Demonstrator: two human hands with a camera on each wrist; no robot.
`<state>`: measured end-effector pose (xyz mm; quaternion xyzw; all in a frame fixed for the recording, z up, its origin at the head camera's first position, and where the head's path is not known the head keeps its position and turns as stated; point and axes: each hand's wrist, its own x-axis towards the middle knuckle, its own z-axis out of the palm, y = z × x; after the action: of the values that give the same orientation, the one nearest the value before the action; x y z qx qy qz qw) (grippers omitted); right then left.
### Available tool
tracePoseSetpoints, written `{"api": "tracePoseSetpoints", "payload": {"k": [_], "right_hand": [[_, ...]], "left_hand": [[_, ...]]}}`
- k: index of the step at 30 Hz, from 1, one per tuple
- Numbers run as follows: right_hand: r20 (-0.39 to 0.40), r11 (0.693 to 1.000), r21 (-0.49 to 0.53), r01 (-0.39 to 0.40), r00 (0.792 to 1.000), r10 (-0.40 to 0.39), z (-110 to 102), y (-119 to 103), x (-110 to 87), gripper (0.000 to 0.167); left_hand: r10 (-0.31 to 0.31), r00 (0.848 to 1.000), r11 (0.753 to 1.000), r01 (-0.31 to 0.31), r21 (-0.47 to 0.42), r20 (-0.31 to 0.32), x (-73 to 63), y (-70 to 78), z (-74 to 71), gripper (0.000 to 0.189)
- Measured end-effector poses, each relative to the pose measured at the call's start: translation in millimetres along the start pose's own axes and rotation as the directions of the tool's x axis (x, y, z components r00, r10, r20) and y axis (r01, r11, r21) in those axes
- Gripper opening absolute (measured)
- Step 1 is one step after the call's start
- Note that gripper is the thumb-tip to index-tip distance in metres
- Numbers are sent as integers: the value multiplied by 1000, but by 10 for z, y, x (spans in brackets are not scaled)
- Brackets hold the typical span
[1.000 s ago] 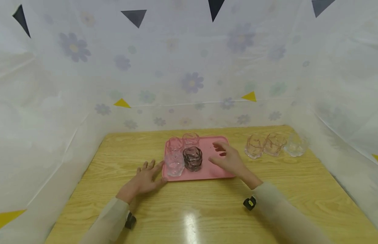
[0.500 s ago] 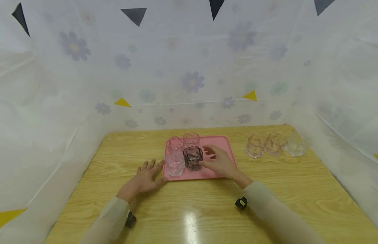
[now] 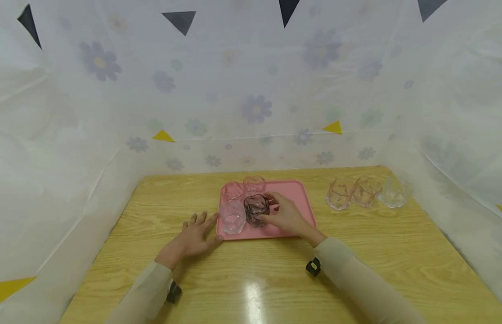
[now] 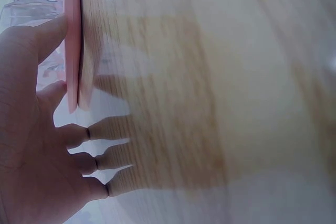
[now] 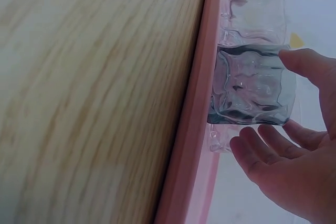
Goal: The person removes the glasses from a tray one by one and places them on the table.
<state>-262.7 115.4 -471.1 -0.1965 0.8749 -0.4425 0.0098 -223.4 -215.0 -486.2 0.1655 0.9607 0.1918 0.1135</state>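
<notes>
A dark grey tumbler (image 3: 256, 211) with wavy sides stands upright on the pink tray (image 3: 298, 193). My right hand (image 3: 287, 217) curls round its right side; in the right wrist view the thumb lies by the rim of the dark tumbler (image 5: 249, 85), the fingertips at its opposite side. Left of it stands a clear tumbler (image 3: 232, 219); behind are two pinkish tumblers, one (image 3: 233, 191) at left and one (image 3: 254, 183) at right. My left hand (image 3: 192, 237) spreads at the tray's left edge, its thumb and forefinger touching the rim (image 4: 73, 51).
Two amber-pink tumblers, one (image 3: 339, 194) beside another (image 3: 365, 191), and a clear tumbler (image 3: 392, 193) stand in a row on the wooden table (image 3: 210, 288) at the back right. White patterned sheeting (image 3: 218, 90) encloses the back and sides.
My right hand has moved left across the tray to the dark tumbler, its fingers now round it. My left hand has stayed at the tray edge.
</notes>
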Motion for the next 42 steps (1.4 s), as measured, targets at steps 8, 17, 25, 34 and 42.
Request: {"api": "tracePoseSetpoints", "payload": {"k": [8, 17, 25, 34, 42], "right_hand": [[15, 1000, -2, -18, 1000, 18, 52, -12, 55, 85], [27, 1000, 12, -18, 999, 18, 98, 6, 98, 90], [23, 998, 30, -54, 998, 54, 157, -8, 130, 96], [15, 995, 56, -82, 997, 82, 198, -17, 158, 96], [-20, 997, 39, -60, 998, 61, 221, 17, 146, 92]], "left_hand": [[22, 998, 998, -25, -50, -65, 67, -144, 143, 89], [52, 997, 996, -56, -63, -60, 29, -66, 54, 86], [39, 998, 998, -42, -52, -57, 10, -39, 44, 86], [37, 998, 997, -40, -69, -51, -13, -1, 13, 87], [5, 1000, 1000, -5, -4, -4, -10, 27, -14, 83]]}}
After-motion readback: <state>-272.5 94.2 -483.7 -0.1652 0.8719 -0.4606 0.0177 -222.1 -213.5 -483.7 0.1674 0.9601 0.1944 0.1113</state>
